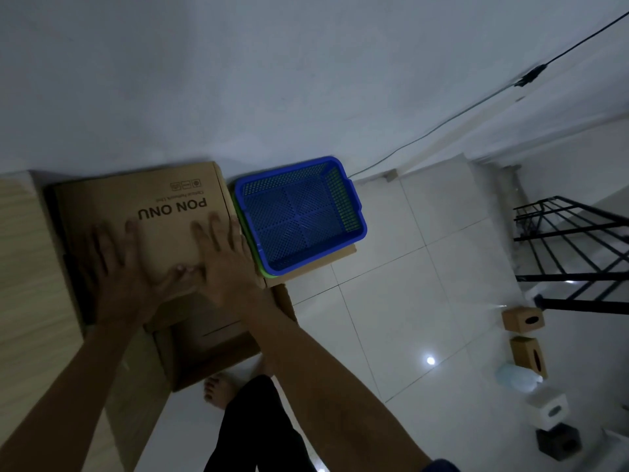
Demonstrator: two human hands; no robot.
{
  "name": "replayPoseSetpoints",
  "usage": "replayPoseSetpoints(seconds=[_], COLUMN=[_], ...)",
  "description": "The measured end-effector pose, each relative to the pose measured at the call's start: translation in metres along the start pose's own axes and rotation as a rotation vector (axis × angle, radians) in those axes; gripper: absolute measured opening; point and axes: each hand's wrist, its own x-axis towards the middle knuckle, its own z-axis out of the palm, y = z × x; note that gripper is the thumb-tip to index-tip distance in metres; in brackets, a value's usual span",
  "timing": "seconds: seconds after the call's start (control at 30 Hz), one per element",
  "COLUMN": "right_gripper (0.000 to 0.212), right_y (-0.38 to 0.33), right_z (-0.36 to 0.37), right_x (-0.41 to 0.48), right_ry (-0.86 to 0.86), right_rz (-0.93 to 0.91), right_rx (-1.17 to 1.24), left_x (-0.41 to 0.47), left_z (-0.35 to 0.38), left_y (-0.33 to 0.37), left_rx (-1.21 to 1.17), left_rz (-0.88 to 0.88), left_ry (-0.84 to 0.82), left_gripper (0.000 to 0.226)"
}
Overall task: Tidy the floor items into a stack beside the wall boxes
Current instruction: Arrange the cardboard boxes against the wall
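Left hand (115, 267), right hand (224, 264), flat on box (163, 195)

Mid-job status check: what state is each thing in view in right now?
PON ONU box: closed, resting on another carton.
Left hand: flat, fingers straight, pressing the box top.
Right hand: flat, fingers straight, pressing the box top.
Blue basket: upright, empty, nested in a green basket.
Small brown boxes: on the floor, unstacked.
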Motion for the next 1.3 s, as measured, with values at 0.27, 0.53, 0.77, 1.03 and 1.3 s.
replayPoseSetpoints(seconds=[0.27,0.53,0.77,1.03,1.3], right_gripper=[0.081,0.076,0.068,0.063,0.056], right_y=[0.003,0.026,0.114,0.266,0.417], right_z=[-0.01,-0.058,-0.123,-0.177,-0.212], right_x=[-0.002,-0.129,-0.295,-0.472,-0.623], right_ry=[-0.002,0.277,0.465,0.694,0.991], right_rz=[-0.016,0.188,0.413,0.657,0.893], right_rx=[-0.008,0.284,0.45,0.609,0.77], left_x=[-0.004,-0.083,-0.173,-0.272,-0.371], left_z=[-0.006,-0.03,-0.036,0.038,0.161], left_y=[0.015,0.109,0.242,0.42,0.607], left_rx=[0.111,-0.058,-0.207,-0.235,-0.216], left_rz=[0.004,0.035,0.302,0.512,0.755], left_ry=[0.011,0.025,-0.1,-0.186,-0.399], left_gripper=[0.107,0.076,0.045,0.035,0.03])
